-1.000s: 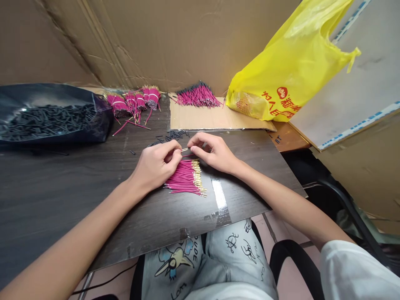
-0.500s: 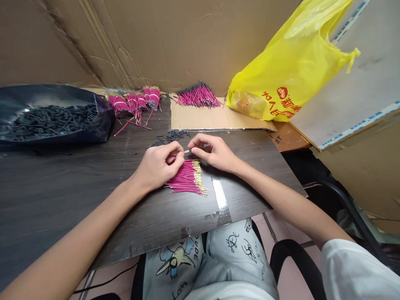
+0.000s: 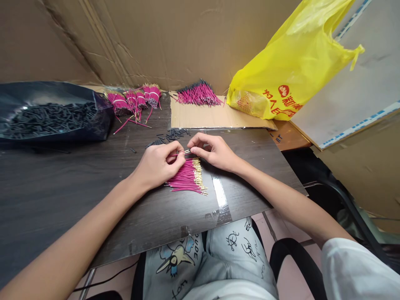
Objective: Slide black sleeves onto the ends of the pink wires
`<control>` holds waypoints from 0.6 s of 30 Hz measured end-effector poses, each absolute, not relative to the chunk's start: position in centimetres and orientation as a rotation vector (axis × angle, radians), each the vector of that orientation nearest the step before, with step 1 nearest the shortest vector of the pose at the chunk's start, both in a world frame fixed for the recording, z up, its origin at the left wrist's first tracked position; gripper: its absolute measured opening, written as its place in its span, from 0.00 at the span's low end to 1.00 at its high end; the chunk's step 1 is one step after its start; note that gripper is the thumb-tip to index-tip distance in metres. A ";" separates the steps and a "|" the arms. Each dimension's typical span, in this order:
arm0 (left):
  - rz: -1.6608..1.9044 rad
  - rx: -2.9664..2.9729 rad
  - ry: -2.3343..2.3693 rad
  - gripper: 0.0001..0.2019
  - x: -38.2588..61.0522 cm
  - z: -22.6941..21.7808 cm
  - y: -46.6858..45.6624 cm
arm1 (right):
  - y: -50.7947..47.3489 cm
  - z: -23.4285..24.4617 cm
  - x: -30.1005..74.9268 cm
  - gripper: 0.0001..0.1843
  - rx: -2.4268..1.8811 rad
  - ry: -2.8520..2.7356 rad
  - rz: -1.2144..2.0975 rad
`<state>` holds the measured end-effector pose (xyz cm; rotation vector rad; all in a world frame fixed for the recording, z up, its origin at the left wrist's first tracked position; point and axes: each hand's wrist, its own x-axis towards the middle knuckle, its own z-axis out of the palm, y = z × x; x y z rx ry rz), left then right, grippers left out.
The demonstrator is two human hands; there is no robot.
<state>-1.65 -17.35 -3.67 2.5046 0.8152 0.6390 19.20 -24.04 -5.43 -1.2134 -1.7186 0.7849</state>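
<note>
My left hand [image 3: 164,163] is closed in a pinch on a pink wire [image 3: 175,155], whose gold metal end sticks out to the right. Facing it, my right hand [image 3: 212,152] pinches a small black sleeve at that end; the fingertips mostly hide the sleeve. Whether the wire's tip is inside it I cannot tell. Just below both hands lies a flat row of pink wires [image 3: 184,177], gold ends to the right. Behind my fingers is a small scatter of loose black sleeves [image 3: 175,134].
A dark bag [image 3: 103,125] of black sleeves lies at left. Bundled pink wires [image 3: 118,104] sit beside it. Against the cardboard wall, black-ended wires [image 3: 200,93] are piled on a cardboard sheet [image 3: 203,118]. A yellow plastic bag [image 3: 281,71] stands at back right.
Both hands stay in nearly the same place, fingertips still close together at the wire's gold end. The view has shifted very slightly.
</note>
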 end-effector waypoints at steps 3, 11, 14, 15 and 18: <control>0.640 2.500 0.804 0.10 -1.7 -3.7 -17.4 | -24.0 -5.4 19.2 0.14 -1.212 -1.709 0.774; 0.650 2.496 0.804 0.10 -1.6 -3.8 -17.5 | -24.1 -5.2 19.0 0.14 -1.206 -1.689 0.811; 0.636 2.497 0.792 0.11 -1.6 -3.8 -17.5 | -24.2 -5.3 18.8 0.14 -1.185 -1.689 0.833; 0.636 2.498 0.788 0.11 -1.6 -3.8 -17.5 | -24.2 -5.3 18.7 0.14 -1.184 -1.682 0.837; 0.644 2.505 0.776 0.11 -1.6 -3.8 -17.6 | -24.2 -5.3 18.6 0.14 -1.202 -1.639 0.840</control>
